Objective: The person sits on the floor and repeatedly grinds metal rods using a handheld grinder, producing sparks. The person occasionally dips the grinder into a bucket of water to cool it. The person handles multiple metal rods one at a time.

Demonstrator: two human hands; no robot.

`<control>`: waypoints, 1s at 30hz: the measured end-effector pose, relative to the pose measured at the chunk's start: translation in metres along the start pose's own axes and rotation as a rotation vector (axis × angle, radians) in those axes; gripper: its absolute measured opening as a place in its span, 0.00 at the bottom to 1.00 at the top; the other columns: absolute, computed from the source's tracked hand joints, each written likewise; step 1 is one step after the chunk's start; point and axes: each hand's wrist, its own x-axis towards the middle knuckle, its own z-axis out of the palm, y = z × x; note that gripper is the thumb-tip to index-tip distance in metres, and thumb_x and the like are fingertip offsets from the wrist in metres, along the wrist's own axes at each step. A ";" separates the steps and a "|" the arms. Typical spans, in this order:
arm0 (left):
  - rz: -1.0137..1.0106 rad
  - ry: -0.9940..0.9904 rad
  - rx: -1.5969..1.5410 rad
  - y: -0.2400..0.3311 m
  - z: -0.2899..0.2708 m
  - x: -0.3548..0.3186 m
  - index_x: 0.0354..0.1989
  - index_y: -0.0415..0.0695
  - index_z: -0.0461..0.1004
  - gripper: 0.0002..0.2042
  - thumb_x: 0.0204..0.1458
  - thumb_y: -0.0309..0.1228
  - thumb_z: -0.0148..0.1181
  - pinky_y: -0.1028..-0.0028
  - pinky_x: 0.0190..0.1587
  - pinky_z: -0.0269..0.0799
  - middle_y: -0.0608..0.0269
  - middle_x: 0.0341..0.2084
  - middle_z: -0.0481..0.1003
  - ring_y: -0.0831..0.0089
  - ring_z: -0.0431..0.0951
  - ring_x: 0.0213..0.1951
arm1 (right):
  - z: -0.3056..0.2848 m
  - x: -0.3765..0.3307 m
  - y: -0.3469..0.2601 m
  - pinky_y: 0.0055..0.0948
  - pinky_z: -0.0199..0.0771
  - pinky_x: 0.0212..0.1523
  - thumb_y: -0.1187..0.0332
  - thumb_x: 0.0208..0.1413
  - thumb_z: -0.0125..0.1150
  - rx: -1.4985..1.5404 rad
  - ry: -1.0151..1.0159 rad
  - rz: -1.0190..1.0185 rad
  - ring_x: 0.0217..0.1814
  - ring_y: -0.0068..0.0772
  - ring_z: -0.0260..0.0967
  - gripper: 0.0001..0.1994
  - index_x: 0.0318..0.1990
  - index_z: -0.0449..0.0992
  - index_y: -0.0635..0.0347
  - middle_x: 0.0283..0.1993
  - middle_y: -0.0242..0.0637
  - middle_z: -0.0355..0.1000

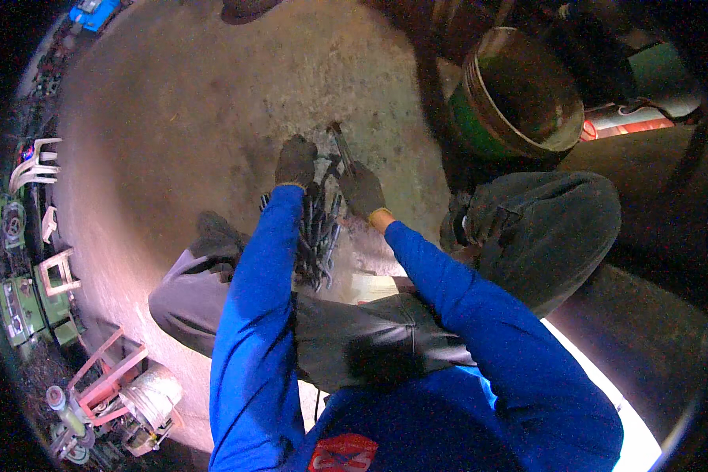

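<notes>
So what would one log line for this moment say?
left hand: on wrench pile | right hand: gripping wrench | surface: concrete floor

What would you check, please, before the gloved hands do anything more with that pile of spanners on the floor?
1. Gloves on both hands: ok. The left hand and right hand both wear dark gloves.
2. Grip on the tool: ok. The right hand holds a long metal tool that points away from the person.
3. Left hand placement: ok. It rests on the far end of the pile of spanners.
4. Pile tidy: not ok. The spanners lie overlapped between the knees.
5. Space to the right: not ok. A large drum stands close.
6. Tool's tip type: cannot tell.
</notes>
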 end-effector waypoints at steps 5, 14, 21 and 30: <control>-0.022 -0.110 0.112 0.012 -0.016 -0.005 0.34 0.47 0.80 0.08 0.49 0.27 0.54 0.61 0.48 0.73 0.51 0.41 0.72 0.52 0.73 0.46 | 0.004 -0.010 -0.001 0.49 0.69 0.46 0.51 0.55 0.52 -0.044 -0.053 0.116 0.45 0.63 0.70 0.22 0.41 0.75 0.65 0.41 0.60 0.74; 0.078 0.005 0.038 0.004 -0.001 -0.016 0.33 0.45 0.79 0.07 0.48 0.27 0.55 0.61 0.48 0.74 0.50 0.41 0.73 0.53 0.74 0.46 | -0.009 -0.010 -0.016 0.51 0.69 0.45 0.50 0.54 0.55 0.003 -0.016 0.022 0.44 0.63 0.71 0.23 0.43 0.75 0.64 0.41 0.59 0.74; 0.010 -0.036 -0.032 -0.007 0.009 -0.019 0.33 0.44 0.79 0.07 0.46 0.28 0.57 0.58 0.44 0.76 0.49 0.40 0.74 0.51 0.75 0.44 | -0.011 -0.020 -0.005 0.50 0.69 0.46 0.49 0.56 0.54 -0.130 -0.110 0.173 0.46 0.64 0.70 0.24 0.42 0.75 0.66 0.43 0.60 0.73; 0.008 -0.058 -0.022 0.009 0.006 -0.012 0.31 0.45 0.80 0.07 0.47 0.30 0.57 0.57 0.42 0.76 0.49 0.36 0.76 0.49 0.78 0.38 | -0.016 -0.020 0.000 0.50 0.68 0.48 0.51 0.58 0.53 -0.096 -0.099 0.091 0.48 0.65 0.68 0.23 0.42 0.74 0.68 0.43 0.61 0.72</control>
